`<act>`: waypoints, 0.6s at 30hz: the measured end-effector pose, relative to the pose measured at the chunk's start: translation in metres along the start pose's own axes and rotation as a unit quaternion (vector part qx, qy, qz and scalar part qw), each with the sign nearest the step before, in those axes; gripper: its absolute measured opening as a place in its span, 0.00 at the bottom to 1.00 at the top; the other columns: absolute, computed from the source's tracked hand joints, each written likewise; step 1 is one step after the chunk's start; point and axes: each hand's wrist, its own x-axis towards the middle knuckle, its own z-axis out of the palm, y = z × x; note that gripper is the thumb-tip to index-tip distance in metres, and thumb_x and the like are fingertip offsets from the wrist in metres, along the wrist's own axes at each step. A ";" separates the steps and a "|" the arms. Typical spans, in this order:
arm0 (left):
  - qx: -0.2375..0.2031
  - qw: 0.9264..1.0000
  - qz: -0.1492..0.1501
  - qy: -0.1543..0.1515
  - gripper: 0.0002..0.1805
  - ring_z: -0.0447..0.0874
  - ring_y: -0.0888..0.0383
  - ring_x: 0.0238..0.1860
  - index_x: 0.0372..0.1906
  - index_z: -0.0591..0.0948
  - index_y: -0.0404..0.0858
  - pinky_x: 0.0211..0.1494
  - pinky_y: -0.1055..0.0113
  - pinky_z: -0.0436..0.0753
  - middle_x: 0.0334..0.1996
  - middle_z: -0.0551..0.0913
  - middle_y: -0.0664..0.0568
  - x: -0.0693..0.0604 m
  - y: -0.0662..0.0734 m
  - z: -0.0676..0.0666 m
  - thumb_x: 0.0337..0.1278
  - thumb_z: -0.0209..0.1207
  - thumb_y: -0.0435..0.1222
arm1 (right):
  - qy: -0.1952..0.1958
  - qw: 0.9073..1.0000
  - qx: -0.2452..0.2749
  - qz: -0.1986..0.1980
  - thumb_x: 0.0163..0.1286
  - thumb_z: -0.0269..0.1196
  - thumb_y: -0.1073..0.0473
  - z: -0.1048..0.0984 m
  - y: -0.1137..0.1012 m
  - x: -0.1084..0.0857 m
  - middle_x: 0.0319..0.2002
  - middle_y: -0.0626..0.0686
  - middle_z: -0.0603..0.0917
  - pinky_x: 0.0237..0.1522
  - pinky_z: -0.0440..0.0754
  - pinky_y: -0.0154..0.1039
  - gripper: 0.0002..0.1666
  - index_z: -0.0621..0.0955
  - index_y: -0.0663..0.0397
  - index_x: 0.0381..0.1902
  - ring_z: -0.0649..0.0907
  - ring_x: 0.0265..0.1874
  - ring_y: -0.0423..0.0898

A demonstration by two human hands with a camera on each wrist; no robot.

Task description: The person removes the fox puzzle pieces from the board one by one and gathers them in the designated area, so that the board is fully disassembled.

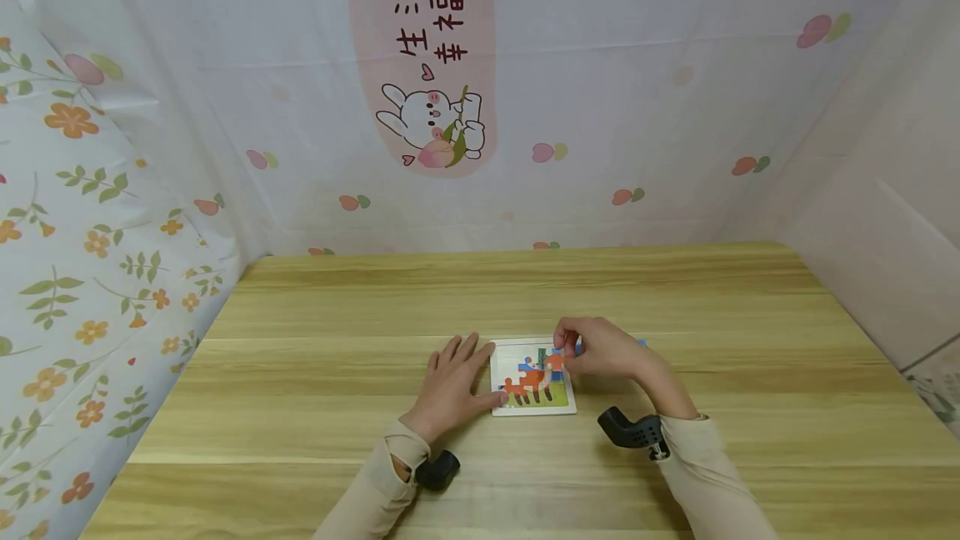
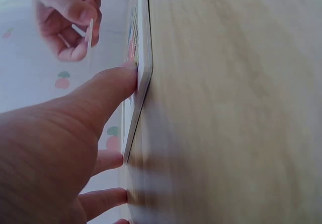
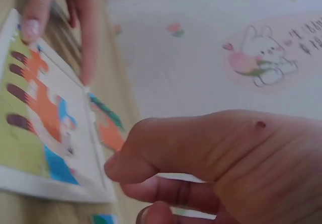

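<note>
A jigsaw puzzle tray (image 1: 534, 411) with a white frame lies on the table, partly filled with an orange, dark-legged animal on green ground (image 3: 48, 110). My left hand (image 1: 452, 390) steadies its left side. The left thumb (image 2: 113, 80) presses on the frame's edge, and the other fingers spread beside it. Above the tray's right part, my right hand (image 1: 600, 348) pinches an orange puzzle piece (image 3: 109, 128) with some green and blue on it, between thumb and fingers. Edge-on in the left wrist view, that piece (image 2: 90, 38) looks thin. The tray's upper left is bare white.
A blue-green loose piece (image 3: 104, 219) lies by the tray's right side. Something blue (image 1: 642, 342) peeks out behind the right hand. The wooden table (image 1: 300, 357) meets a patterned cloth backdrop (image 1: 600, 107) at its far edge.
</note>
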 end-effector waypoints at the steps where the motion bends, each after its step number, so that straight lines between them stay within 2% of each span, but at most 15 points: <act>1: -0.001 1.000 0.000 0.000 0.40 0.50 0.37 0.68 0.67 0.67 0.39 0.61 0.35 0.51 0.67 0.60 0.38 0.000 0.000 0.000 0.52 0.62 0.53 | 0.000 1.000 0.000 0.005 0.52 0.64 0.70 -0.003 0.002 -0.001 0.25 0.47 0.73 0.28 0.72 0.36 0.11 0.75 0.58 0.33 0.73 0.25 0.43; 9: -0.012 1.000 0.006 0.002 0.39 0.50 0.37 0.67 0.67 0.67 0.39 0.61 0.36 0.51 0.67 0.60 0.38 -0.001 -0.002 -0.001 0.52 0.62 0.53 | -0.014 0.999 -0.007 0.048 0.49 0.63 0.70 -0.018 0.011 -0.014 0.24 0.48 0.73 0.29 0.71 0.37 0.10 0.75 0.59 0.31 0.73 0.25 0.44; 18: -0.013 1.000 0.006 0.004 0.39 0.50 0.37 0.68 0.67 0.67 0.40 0.61 0.36 0.51 0.67 0.60 0.39 -0.001 -0.003 0.001 0.51 0.62 0.54 | -0.035 0.997 0.005 0.074 0.46 0.62 0.73 -0.019 0.016 -0.019 0.23 0.48 0.73 0.27 0.69 0.37 0.12 0.75 0.60 0.31 0.72 0.24 0.43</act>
